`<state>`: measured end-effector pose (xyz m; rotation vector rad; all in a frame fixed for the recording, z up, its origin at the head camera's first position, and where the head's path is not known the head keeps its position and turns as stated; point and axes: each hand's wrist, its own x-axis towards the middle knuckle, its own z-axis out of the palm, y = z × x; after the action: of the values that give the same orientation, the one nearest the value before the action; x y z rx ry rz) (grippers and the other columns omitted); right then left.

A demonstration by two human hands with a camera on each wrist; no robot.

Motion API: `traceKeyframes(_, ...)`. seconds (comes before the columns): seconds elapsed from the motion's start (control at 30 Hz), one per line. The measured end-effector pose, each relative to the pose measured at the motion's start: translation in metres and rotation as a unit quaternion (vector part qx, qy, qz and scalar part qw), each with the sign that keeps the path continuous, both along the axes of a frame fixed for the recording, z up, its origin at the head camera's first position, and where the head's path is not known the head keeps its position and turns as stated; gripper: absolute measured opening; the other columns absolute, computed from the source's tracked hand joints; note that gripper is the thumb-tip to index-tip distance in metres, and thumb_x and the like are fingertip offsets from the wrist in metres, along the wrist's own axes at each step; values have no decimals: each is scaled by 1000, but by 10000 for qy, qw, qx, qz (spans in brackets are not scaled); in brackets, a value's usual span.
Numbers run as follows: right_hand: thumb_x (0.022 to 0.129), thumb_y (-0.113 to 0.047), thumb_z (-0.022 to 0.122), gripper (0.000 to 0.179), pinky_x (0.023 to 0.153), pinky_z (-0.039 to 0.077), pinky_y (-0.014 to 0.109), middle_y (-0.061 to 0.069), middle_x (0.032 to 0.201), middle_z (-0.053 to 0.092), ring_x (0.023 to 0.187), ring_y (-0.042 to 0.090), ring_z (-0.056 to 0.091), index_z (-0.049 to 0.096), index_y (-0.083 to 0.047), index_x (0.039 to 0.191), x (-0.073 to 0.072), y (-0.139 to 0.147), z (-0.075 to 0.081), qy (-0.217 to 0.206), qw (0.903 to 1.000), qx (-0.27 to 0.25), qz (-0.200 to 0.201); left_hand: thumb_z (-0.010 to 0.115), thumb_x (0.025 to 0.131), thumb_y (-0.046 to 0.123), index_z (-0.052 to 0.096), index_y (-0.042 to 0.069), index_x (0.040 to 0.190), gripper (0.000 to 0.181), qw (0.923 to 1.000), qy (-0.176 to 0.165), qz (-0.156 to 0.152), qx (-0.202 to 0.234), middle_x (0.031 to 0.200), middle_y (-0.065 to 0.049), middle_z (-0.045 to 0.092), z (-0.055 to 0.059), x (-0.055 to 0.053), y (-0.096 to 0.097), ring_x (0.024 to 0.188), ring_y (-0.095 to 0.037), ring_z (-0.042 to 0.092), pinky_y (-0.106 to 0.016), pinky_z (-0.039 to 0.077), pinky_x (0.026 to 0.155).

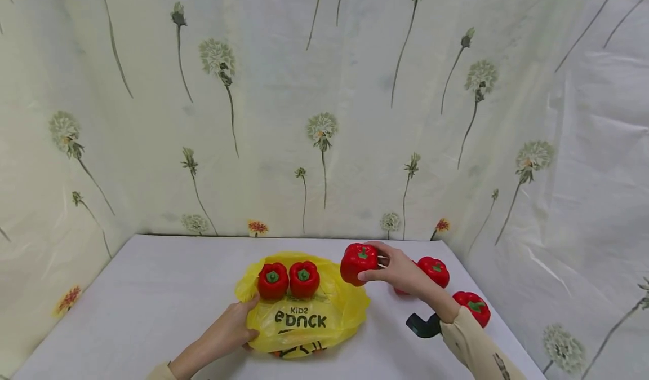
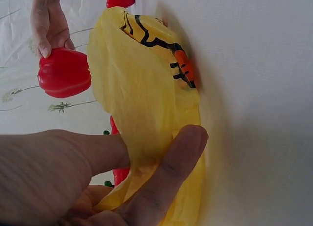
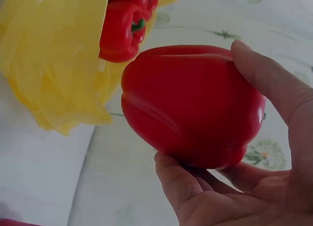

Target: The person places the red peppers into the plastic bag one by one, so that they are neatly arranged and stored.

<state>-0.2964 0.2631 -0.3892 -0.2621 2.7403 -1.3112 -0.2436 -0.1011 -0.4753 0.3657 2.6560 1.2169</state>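
A yellow plastic bag (image 1: 347,312) with dark lettering lies mouth-open on the table. Two red bell peppers, a left one (image 1: 272,283) and a right one (image 1: 304,281), sit side by side in it, their green stems showing. My left hand (image 1: 232,325) pinches the bag's near left edge, thumb on one side of the film in the left wrist view. Raised beside the bag's right rim, my right hand (image 1: 399,268) grips another red bell pepper (image 3: 190,106) between thumb and fingers. That pepper is held off the table, its stem toward the head camera.
More red bell peppers lie at the table's right side: one farther back (image 1: 435,271), one near the right edge (image 1: 474,308), and one mostly hidden behind my right hand. A dandelion-print curtain (image 1: 274,115) hangs behind the white table (image 1: 152,290). A black curved piece (image 1: 423,325) sits at my right wrist.
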Motion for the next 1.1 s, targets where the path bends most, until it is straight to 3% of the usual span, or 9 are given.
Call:
traceKeyframes(0.33,71,-37,84,83,86,57,41,10,132,56,121,31,55,44,-15,140,-11,-5,-7,-42,9994,-176,303,72,75,-8,32,-15,142,79,10000,-32,12,65,132,-37,48,0,1,1,51,-14,60,-27,54,47)
traceKeyframes(0.63,72,-33,84,82,89,56,44,12,135,54,126,36,51,43,-12,140,-15,-11,-13,-77,9986,-305,419,72,75,-7,31,-14,143,79,10000,-66,53,47,131,-35,50,1,0,0,52,-14,59,-26,53,48)
traceKeyframes(1.1,72,-31,84,79,89,56,43,8,133,55,122,28,53,43,-15,138,-23,-20,-24,-342,9962,-410,694,71,74,-7,32,-16,142,79,10000,82,-8,27,124,-36,53,0,-1,1,50,-13,58,-25,52,45)
